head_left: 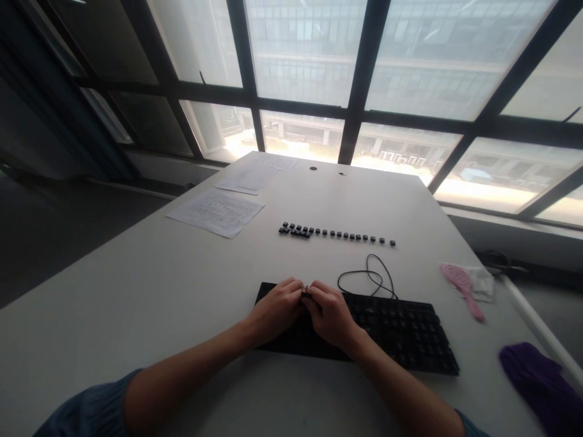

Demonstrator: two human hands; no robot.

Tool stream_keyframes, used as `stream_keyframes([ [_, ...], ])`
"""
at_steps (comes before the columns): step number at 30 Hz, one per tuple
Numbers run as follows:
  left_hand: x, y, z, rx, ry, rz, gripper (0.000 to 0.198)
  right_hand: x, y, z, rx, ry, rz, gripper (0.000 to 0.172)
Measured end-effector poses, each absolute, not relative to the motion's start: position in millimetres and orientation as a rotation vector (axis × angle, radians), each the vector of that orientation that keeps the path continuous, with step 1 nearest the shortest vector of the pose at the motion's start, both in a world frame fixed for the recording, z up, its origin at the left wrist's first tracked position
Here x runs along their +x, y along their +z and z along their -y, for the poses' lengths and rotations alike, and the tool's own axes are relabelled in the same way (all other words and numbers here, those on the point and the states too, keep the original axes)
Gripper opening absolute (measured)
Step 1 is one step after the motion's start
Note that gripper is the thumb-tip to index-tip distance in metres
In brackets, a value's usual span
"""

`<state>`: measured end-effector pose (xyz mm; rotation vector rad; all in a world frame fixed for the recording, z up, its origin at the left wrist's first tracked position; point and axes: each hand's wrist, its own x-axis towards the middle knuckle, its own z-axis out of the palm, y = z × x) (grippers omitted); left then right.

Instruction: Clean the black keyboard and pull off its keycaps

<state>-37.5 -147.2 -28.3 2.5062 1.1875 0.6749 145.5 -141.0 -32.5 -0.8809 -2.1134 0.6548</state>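
Note:
A black keyboard (401, 331) lies on the white table, its left and middle parts partly covered by my hands. Above it, my left hand (283, 303) and my right hand (328, 309) meet, fingertips pinched together. Between them is a small black keycap (306, 295), mostly hidden by the fingers. Further back, a line of loose black keycaps (339, 233) runs left to right, doubled up at its left end. The keyboard's thin cable (364, 271) loops on the table behind it.
Printed paper sheets (216, 211) lie at the table's left edge. To the right are a pink hairbrush (460, 282), a white tissue or cloth (481, 284) and a purple cloth (537, 379). Two small holes (313, 169) mark the far end, before large windows.

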Motion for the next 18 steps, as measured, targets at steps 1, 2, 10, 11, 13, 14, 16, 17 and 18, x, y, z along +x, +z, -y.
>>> stream_keyframes([
  [1,-37.6,-27.9,147.3,2.516,0.667,-1.180,0.015,145.4,-32.6,141.1,-0.882,0.646,2.113,0.022],
  [2,-37.7,-27.6,147.3,2.526,0.662,-1.172,0.015,145.3,-32.7,141.2,-0.881,0.639,2.112,0.022],
  [10,-38.0,-26.4,148.5,2.587,0.688,-1.157,0.018,145.9,-31.5,142.4,-0.822,0.651,2.027,0.026],
  [11,-37.6,-25.4,149.0,2.589,0.698,-1.156,0.018,146.0,-30.9,142.4,-0.818,0.660,2.009,0.027],
  [13,-36.6,-22.8,150.1,2.577,0.711,-1.172,0.018,146.1,-29.6,142.0,-0.824,0.699,1.965,0.028],
  [14,-36.0,-21.2,150.8,2.566,0.716,-1.183,0.017,146.1,-28.9,141.6,-0.836,0.720,1.932,0.028],
  [16,-35.0,-18.3,151.9,2.539,0.721,-1.203,0.012,145.9,-28.0,140.7,-0.870,0.756,1.855,0.029],
  [17,-34.7,-17.2,152.2,2.528,0.720,-1.204,0.010,145.8,-27.7,140.3,-0.886,0.770,1.828,0.029],
  [18,-34.6,-16.4,152.4,2.520,0.715,-1.199,0.008,145.6,-27.6,139.9,-0.899,0.783,1.816,0.029],
])
